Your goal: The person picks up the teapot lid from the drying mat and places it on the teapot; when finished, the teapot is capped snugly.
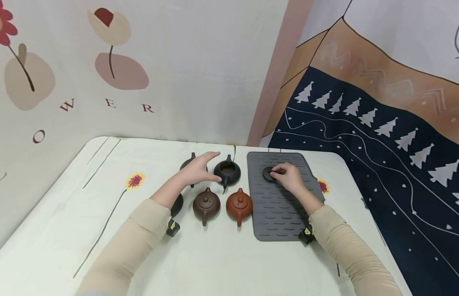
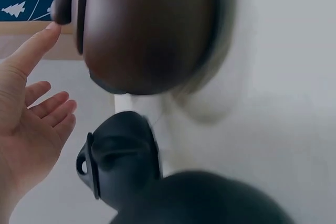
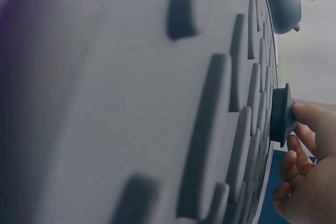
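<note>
My right hand (image 1: pixel 290 179) pinches the knob of a round black teapot lid (image 1: pixel 266 174) between thumb and fingers. In the right wrist view the lid (image 3: pixel 279 116) stands right at the surface of the ribbed grey mat (image 1: pixel 277 222). A black teapot (image 1: pixel 233 176) with its top uncovered, dark inside, sits left of the mat. My left hand (image 1: pixel 197 168) is held out beside that pot, thumb and fingers spread with nothing between them. It partly covers a dark teapot (image 1: pixel 186 162) in the back row.
In the front row are a brown lidded teapot (image 1: pixel 206 202), a reddish lidded teapot (image 1: pixel 239 204) by the mat's left edge, and a black teapot (image 1: pixel 177 206) half hidden by my left forearm. All stand on a white flower-printed tablecloth (image 1: pixel 199 263). A printed curtain hangs behind.
</note>
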`<state>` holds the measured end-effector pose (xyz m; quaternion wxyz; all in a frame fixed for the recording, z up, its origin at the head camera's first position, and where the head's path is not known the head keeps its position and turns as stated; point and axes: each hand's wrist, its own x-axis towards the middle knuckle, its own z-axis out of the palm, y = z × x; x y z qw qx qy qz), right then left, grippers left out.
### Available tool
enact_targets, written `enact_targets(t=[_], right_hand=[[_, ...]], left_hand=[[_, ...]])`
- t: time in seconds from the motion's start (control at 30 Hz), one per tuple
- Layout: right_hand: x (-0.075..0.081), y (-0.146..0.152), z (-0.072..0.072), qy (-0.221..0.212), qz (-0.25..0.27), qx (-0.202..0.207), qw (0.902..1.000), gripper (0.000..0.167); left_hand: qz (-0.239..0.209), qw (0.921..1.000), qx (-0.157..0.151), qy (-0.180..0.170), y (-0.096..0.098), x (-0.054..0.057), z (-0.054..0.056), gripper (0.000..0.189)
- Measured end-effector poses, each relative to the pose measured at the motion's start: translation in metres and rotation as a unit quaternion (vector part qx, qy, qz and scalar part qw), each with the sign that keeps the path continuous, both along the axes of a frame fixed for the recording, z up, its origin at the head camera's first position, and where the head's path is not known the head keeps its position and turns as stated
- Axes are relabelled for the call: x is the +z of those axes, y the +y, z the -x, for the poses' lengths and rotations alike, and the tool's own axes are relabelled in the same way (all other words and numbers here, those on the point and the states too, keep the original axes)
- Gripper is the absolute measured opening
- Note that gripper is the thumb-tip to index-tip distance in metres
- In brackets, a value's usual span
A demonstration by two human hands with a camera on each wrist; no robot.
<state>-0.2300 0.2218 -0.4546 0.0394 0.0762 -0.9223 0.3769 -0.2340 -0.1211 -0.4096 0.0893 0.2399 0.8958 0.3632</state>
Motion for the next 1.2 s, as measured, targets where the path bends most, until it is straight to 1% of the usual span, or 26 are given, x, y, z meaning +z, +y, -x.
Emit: enact_targets(t=[0.1,0.17,0.4,0.5,0.63,0.8,1.07,1.2], right_hand=[[0.0,0.0,0.0,0.001,-0.002,-0.003,1.0,0.016],[0.0,-0.001,0.0,0.002,-0.001,-0.005,1.0,0.015],[-0.002,0.0,0.001,0.005,-0.002,-0.006,1.0,0.015],[-0.003,0.0,0.001,0.007,-0.001,-0.007,1.0,0.014],[-0.003,0.0,0.001,0.009,0.002,-0.004,0.9999,0.014],[-0.002,-0.001,0.0,0.007,0.002,-0.005,1.0,0.015],[0.0,-0.001,0.001,0.004,0.003,-0.006,1.0,0.016],[0.0,-0.003,0.0,0.004,0.003,-0.007,1.0,0.015]], left_hand=[[-0.003,0.9999,-0.002,-0.01,0.006,-0.001,0.002,0.089],[-0.005,0.9998,-0.001,-0.021,0.01,-0.003,0.003,0.089],[-0.012,0.999,-0.011,-0.041,0.018,-0.01,0.005,0.093],[-0.012,0.9987,-0.005,-0.05,0.021,-0.013,0.005,0.095],[-0.009,0.9981,0.004,-0.061,0.022,-0.02,0.006,0.099],[-0.009,0.9977,0.002,-0.068,0.021,-0.029,0.007,0.104],[-0.032,0.9953,0.004,-0.091,0.022,-0.032,0.004,0.105],[-0.046,0.9931,0.011,-0.108,0.022,-0.034,0.003,0.104]])
